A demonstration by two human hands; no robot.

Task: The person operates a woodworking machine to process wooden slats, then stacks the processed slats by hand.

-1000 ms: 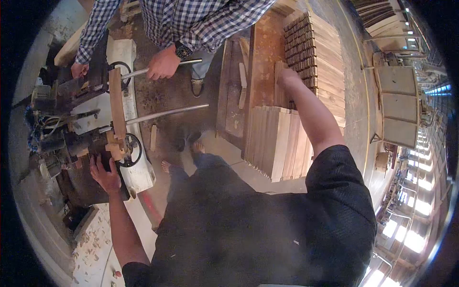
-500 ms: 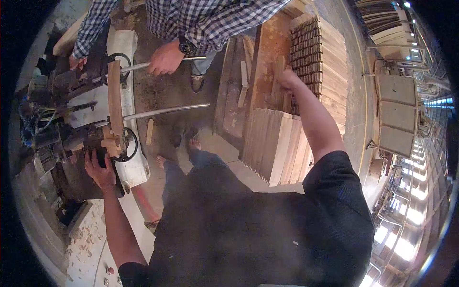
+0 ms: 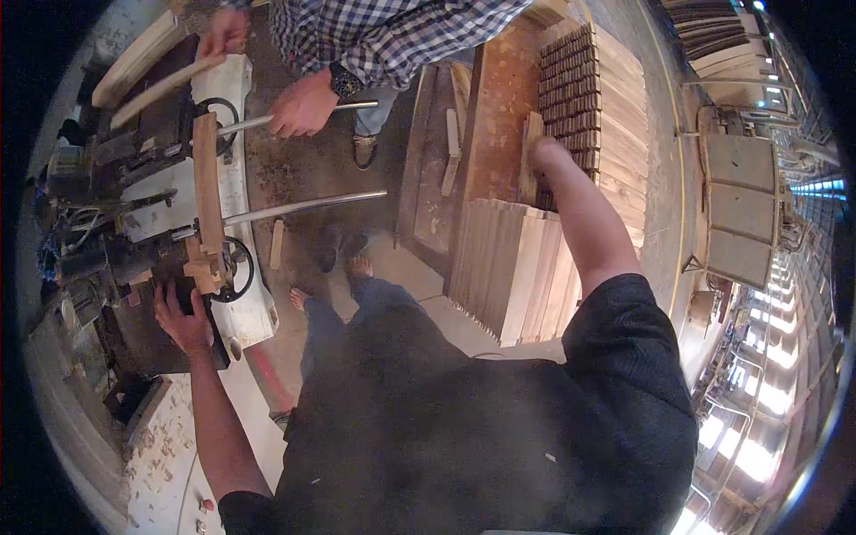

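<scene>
My left hand [image 3: 183, 323] rests on the dark machine bed [image 3: 147, 339], its fingers spread just below a small wooden block [image 3: 203, 275]. Above that block, a long wooden slat [image 3: 208, 183] stands upright against the machine, and the hand does not hold it. At the stack on the right, my right hand [image 3: 547, 156] grips a wooden strip [image 3: 530, 147] beside rows of stacked slats [image 3: 615, 134]; its fingertips are hidden. More upright wooden pieces [image 3: 508, 267] stand just below this hand.
A co-worker in a checked shirt [image 3: 383, 45] stands opposite, one hand [image 3: 299, 105] by a metal rod [image 3: 343, 107], the other holding a curved wooden piece [image 3: 169, 86]. A second rod [image 3: 308, 208] juts out below. Handwheels [image 3: 236, 270] flank the slat. Loose offcuts [image 3: 453, 147] lie on the brown board.
My right hand has shifted slightly right with the strip, which now stands straighter. The co-worker's far hand has risen, now with a curved wooden piece. My left hand stays at the machine.
</scene>
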